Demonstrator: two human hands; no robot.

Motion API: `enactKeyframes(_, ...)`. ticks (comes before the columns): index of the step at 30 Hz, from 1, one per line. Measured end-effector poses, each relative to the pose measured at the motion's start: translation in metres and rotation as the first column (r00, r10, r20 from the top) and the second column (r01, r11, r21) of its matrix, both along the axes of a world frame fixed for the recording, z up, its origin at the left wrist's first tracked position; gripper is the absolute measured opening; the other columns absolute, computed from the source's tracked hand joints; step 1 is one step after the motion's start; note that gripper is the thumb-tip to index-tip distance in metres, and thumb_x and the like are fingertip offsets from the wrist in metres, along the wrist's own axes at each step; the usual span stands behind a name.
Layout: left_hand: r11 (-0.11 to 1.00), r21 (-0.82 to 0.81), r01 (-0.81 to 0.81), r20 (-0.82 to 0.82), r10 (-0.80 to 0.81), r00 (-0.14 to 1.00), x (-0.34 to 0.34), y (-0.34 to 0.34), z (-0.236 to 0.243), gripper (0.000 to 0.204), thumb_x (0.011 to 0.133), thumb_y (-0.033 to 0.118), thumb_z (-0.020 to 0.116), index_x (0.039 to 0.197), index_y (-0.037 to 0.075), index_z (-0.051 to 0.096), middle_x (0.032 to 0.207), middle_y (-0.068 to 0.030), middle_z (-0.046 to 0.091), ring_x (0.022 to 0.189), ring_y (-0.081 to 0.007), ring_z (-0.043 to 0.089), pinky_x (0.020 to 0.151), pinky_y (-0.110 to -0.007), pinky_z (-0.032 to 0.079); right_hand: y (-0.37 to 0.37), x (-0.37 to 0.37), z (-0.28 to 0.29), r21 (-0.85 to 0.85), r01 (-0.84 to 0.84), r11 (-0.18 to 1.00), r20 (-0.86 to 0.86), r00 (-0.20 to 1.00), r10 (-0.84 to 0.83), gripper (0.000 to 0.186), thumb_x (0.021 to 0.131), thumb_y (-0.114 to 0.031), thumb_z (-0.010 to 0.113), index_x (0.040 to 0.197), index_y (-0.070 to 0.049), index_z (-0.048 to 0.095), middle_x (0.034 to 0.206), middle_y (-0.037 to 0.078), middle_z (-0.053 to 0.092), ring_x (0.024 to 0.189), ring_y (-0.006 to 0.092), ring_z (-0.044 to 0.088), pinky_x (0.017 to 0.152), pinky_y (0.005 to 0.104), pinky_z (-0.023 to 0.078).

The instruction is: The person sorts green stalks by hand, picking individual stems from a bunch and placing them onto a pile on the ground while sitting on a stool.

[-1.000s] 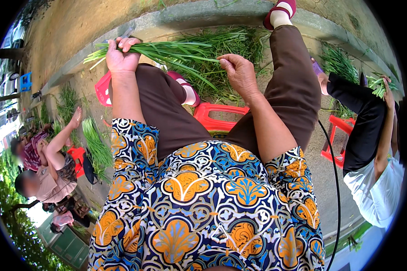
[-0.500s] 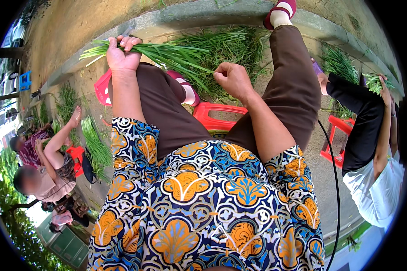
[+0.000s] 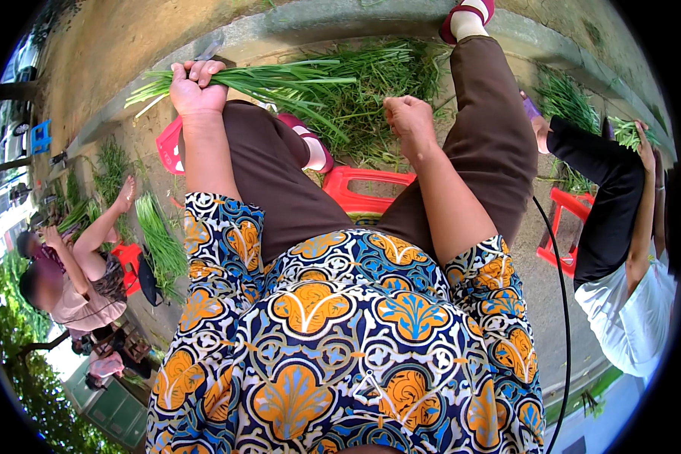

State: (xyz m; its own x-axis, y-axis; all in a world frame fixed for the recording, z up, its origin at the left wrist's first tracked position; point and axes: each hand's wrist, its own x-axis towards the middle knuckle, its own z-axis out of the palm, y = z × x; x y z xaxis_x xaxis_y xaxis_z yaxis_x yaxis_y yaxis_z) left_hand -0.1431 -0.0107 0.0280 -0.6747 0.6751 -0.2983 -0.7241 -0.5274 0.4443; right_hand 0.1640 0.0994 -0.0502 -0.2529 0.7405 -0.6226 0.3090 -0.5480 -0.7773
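At the upper left, my left hand [image 3: 198, 89] is closed around a bunch of green chives [image 3: 280, 83]. Their pale ends stick out to the left of the fist, and the long leaves spread right over my left knee. My right hand [image 3: 410, 122] is raised between my knees, apart from the bunch. Its fingers are curled in; whether anything small is pinched in them does not show. Beneath and beyond it, a heap of loose green stalks and leaves [image 3: 393, 72] lies on the ground.
A red plastic stool [image 3: 367, 180] shows between my thighs. Beyond my feet runs a concrete kerb [image 3: 318, 30]. People sit at both sides; the one at right, by another red stool [image 3: 564, 227], holds greens [image 3: 625, 133]. More chives [image 3: 159, 231] lie at left. A black cable [image 3: 564, 325] hangs at right.
My right hand has moved right and slightly up, away from the leaf tips of the bunch. The left hand has shifted a little left with the chives.
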Motion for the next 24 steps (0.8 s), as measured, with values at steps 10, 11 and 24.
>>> enactKeyframes(10, 0.999, -0.053, -0.012, 0.035, 0.014, 0.999, 0.007, 0.003, 0.004, 0.041, 0.096, 0.039, 0.032, 0.071, 0.008, 0.042, 0.053, 0.0010, 0.029, 0.044, -0.0121, 0.024, 0.050, -0.030, 0.032, -0.008, -0.002, -0.007, 0.299, -0.197, 0.934, 0.029, 0.980, 0.197, 0.018, 0.079, -0.010, 0.058, 0.092, -0.009, 0.070, 0.072, 0.006, 0.066, 0.059, 0.0122, 0.056, 0.063, 0.0259, 0.046)
enactKeyframes(11, 0.998, -0.055, -0.010, 0.042, 0.012, 0.999, 0.007, 0.004, 0.004, 0.040, 0.096, 0.039, 0.032, 0.072, 0.008, 0.042, 0.053, 0.0010, 0.029, 0.044, -0.0121, 0.024, 0.051, -0.030, 0.033, -0.006, -0.001, -0.003, 0.295, -0.214, 0.931, 0.087, 0.977, 0.197, 0.017, 0.078, -0.011, 0.058, 0.090, -0.009, 0.070, 0.070, 0.006, 0.066, 0.058, 0.0128, 0.056, 0.063, 0.0268, 0.046)
enactKeyframes(24, 0.991, -0.008, 0.133, -0.039, -0.133, 0.990, 0.012, 0.005, 0.005, 0.038, 0.096, 0.037, 0.033, 0.073, 0.008, 0.043, 0.053, 0.0014, 0.029, 0.045, -0.0118, 0.025, 0.052, -0.030, 0.033, -0.006, -0.002, 0.005, 0.437, -0.246, 0.865, -0.019, 0.959, 0.282, 0.021, 0.082, -0.013, 0.059, 0.101, -0.006, 0.065, 0.076, 0.006, 0.063, 0.066, 0.0117, 0.055, 0.065, 0.0265, 0.046)
